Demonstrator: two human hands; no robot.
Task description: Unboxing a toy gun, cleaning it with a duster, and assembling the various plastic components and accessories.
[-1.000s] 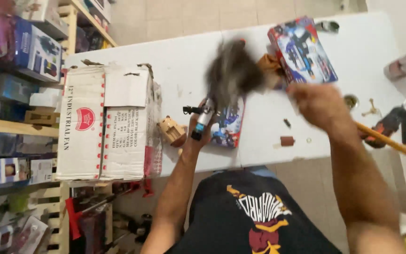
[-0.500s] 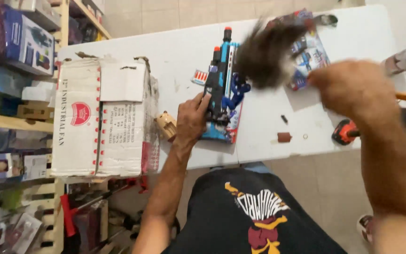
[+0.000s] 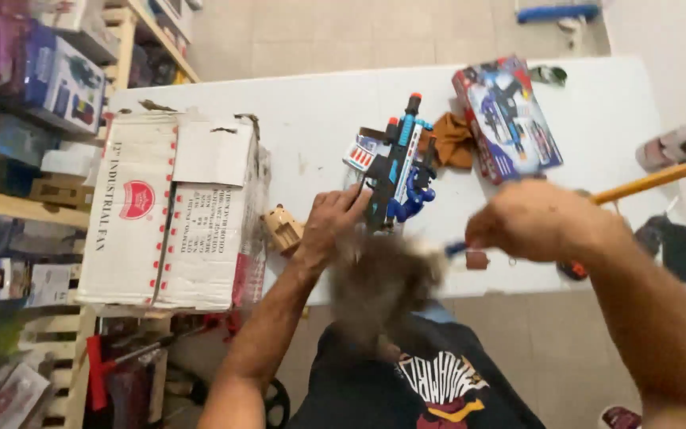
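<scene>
Gripping the blue and black toy blaster (image 3: 400,171) at its lower end, the left hand (image 3: 329,226) pins it on the white table (image 3: 311,119). Clenched, the right hand (image 3: 537,221) swings a blurred brown feather duster (image 3: 383,282) just below the blaster. Left of the blaster stands a big cardboard box (image 3: 170,210); to its right lies a toy's colourful box (image 3: 506,117), and between them a brown cloth (image 3: 454,139). Beside the left hand sits a small tan figure (image 3: 283,229).
</scene>
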